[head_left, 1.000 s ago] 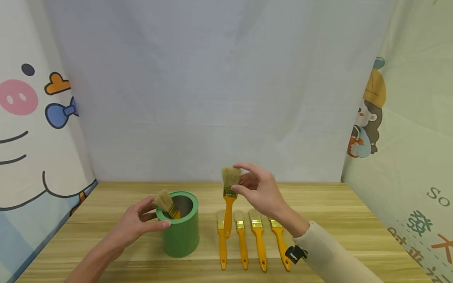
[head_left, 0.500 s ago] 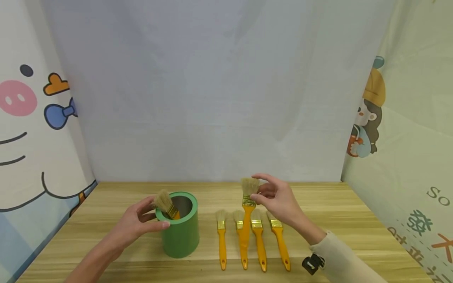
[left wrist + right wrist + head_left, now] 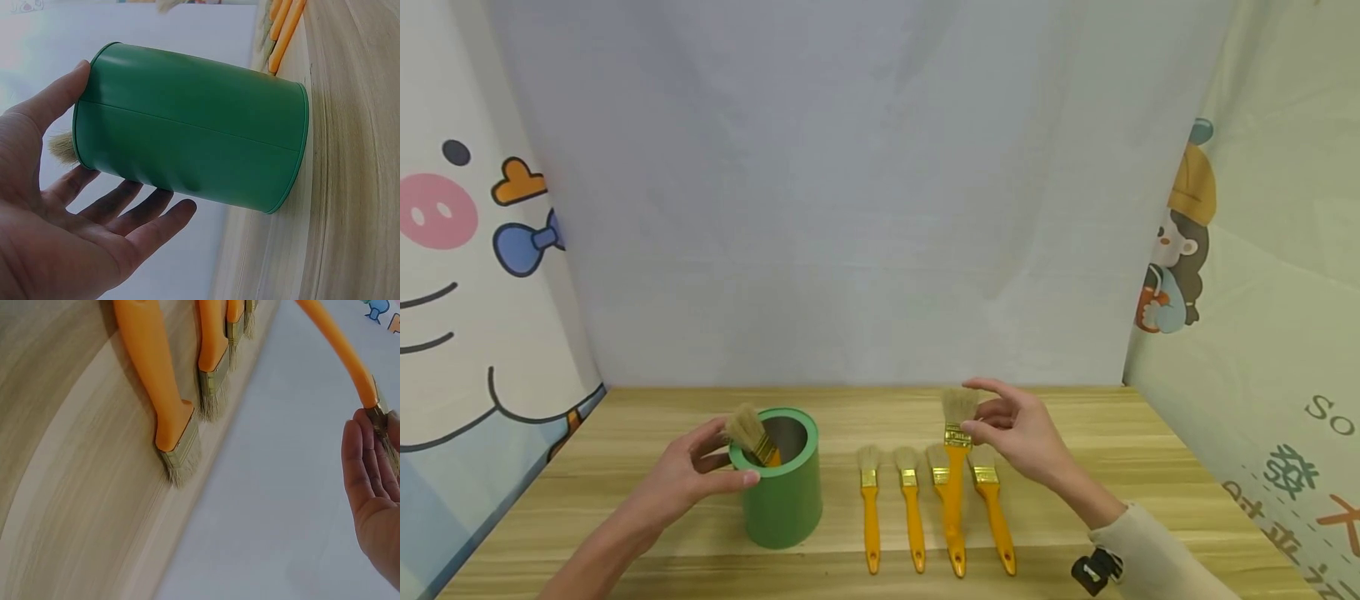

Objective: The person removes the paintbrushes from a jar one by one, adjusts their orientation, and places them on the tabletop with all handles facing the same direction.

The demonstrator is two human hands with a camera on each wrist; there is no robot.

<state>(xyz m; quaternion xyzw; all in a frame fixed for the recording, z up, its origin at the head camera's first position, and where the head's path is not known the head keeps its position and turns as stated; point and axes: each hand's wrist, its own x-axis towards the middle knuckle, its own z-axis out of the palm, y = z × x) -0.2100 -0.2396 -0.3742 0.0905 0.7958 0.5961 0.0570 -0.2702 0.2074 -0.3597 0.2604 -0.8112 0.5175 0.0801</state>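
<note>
Brush (image 3: 956, 468) is pinched in grip of right hand (image 3: 1026, 429); too loose pinch may drop it onto lying brushes (image 3: 913, 517). Grip of left hand (image 3: 688, 471) holds green can (image 3: 782, 510).

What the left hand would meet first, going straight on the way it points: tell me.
The green can, most likely: the left hand has it between thumb and fingers, straight ahead of the palm. The brush tilted inside it is close too; depth there is hard to judge.

Can only read "SO" (image 3: 1330, 416) on the greenish cloth (image 3: 1255, 350) at right, plus stylised Chinese-looking characters (image 3: 1288, 472) below, too fancy to call tbh.
</note>
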